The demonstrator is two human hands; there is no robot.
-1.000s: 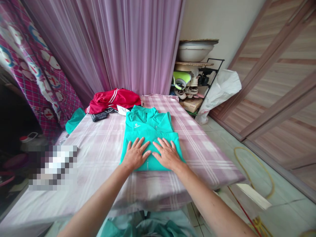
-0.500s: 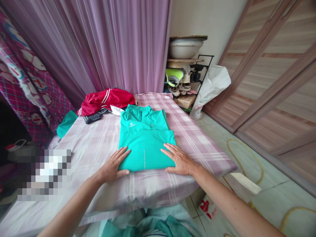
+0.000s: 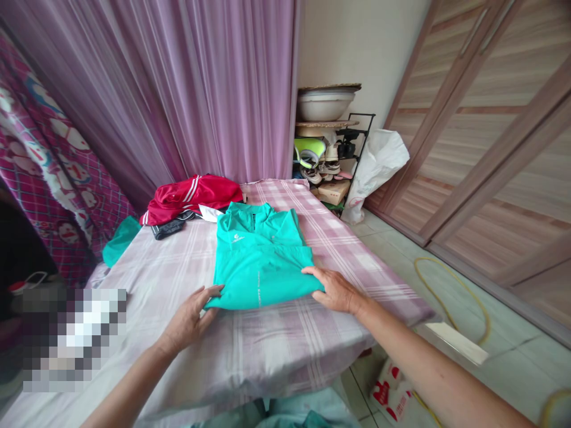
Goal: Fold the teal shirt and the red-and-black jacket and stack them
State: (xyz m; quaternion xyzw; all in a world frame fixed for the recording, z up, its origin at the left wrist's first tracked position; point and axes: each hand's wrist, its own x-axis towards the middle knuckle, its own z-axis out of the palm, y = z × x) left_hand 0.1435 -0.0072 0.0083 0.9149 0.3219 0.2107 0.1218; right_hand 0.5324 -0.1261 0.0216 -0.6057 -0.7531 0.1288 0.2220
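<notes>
A teal zip-neck shirt (image 3: 263, 270) lies folded on the checked tablecloth (image 3: 267, 345), its collar pointing away from me. The lower part is folded up over the chest, with small white print on it. My left hand (image 3: 193, 318) pinches the near left corner of the fold, thumb underneath. At the near right edge, my right hand (image 3: 336, 289) grips the fabric, with fingertips on top and the thumb partly hidden. The near edge of the shirt slants, lifted a little on the right.
Beyond the shirt lie a red garment (image 3: 191, 195) with white stripes and a dark folded cloth (image 3: 168, 229). A purple curtain (image 3: 214, 89) hangs behind. To the right stand a shoe rack (image 3: 361, 139), a white bag (image 3: 377, 166) and a wooden wardrobe (image 3: 482, 154).
Both hands have gone from lying flat on the shirt to gripping its near corners. The near edge has been raised on the right, and the left hand has shifted outward.
</notes>
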